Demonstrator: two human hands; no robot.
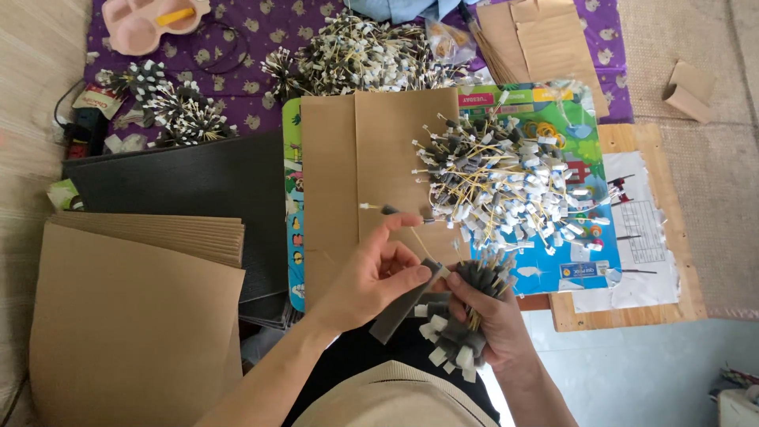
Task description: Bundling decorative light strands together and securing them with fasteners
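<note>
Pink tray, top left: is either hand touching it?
No: the pink tray lies far off; both the left hand and right hand work a stick bundle.

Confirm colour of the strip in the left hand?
Dark grey strip, pinched by left hand; head view.

The right hand (492, 315) hides most of its bundle (461, 316). At the top edge, a pink tray (150, 22) and blue cloth (395, 8) are cut off. Lower right, a white object (739, 407) is cropped.

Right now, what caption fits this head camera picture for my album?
Left hand holds a thin stick; right hand grips a bundle over cardboard, beside a pile.
</note>
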